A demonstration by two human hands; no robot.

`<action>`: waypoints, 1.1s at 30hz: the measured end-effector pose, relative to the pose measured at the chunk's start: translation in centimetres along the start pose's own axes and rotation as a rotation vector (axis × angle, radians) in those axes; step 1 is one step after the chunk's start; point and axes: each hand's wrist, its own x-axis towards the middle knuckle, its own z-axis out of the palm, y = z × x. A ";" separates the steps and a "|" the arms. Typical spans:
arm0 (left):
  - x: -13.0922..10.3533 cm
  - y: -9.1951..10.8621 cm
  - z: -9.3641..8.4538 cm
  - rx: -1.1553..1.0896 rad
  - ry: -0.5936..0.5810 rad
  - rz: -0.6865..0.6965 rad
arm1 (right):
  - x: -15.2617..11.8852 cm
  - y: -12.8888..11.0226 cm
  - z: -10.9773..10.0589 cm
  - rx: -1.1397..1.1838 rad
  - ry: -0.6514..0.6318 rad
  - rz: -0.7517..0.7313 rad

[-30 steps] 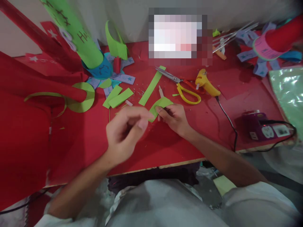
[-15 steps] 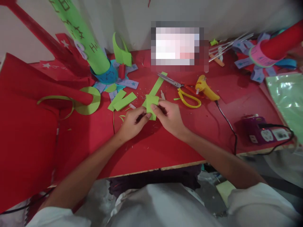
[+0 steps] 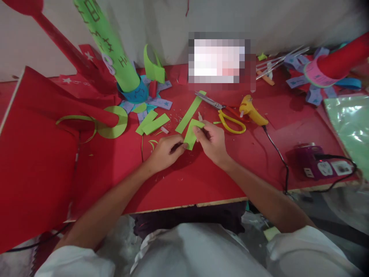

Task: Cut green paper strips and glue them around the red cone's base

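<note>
Both my hands hold one short green foam or paper strip point(image 3: 190, 135) over the red table. My left hand point(image 3: 168, 152) pinches its lower left edge between thumb and fingers. My right hand point(image 3: 213, 141) grips its upper right side, thumb on top. A longer green strip point(image 3: 188, 113) lies flat just beyond, its far end under the blades of the yellow-handled scissors point(image 3: 220, 109). Two more short green strips point(image 3: 155, 124) lie left of my hands, partly overlapping. Thin curved green offcuts point(image 3: 152, 144) are near my left hand.
A yellow glue gun point(image 3: 252, 110) lies right of the scissors, its cord running toward a purple power adapter point(image 3: 309, 159). A green lettered tube point(image 3: 121, 65) stands at back left. Large red sheets point(image 3: 37, 165) fill the left side. A red tube with pink band point(image 3: 319, 73) is at right.
The held strip has tilted and come nearer to me, apart from the long strip it overlapped in view. Both hands still hold it. The whole view has shifted slightly.
</note>
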 end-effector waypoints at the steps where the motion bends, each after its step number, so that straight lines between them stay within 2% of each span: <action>1: -0.1 0.0 0.0 -0.008 0.004 -0.003 | 0.1 0.1 0.0 0.012 -0.015 0.005; 7: -0.2 -0.3 0.0 -0.085 0.062 -0.047 | 0.4 0.2 0.3 0.021 -0.174 -0.034; 11: -0.1 -0.8 0.1 -0.129 0.096 -0.074 | 0.2 0.0 0.2 0.044 -0.167 0.018; 18: -0.3 -0.6 0.1 -0.161 0.101 -0.068 | 0.0 -0.1 0.0 0.076 -0.133 0.014; 23: -0.4 -0.4 -0.1 -0.296 0.157 -0.123 | 0.1 0.0 0.1 0.317 -0.199 0.127; 25: -0.3 -0.5 -0.2 -0.413 0.192 -0.157 | 0.2 0.2 0.1 0.386 -0.256 0.160; 27: -0.2 -0.7 -0.3 -0.477 0.257 -0.172 | 0.4 0.3 0.0 0.370 -0.263 0.129; 30: 0.0 -1.1 -0.3 -0.443 0.355 -0.176 | 0.5 0.4 -0.2 0.280 -0.244 0.040; 33: 0.1 -1.6 -0.1 -0.370 0.409 -0.147 | 0.5 0.5 -0.3 0.230 -0.292 0.020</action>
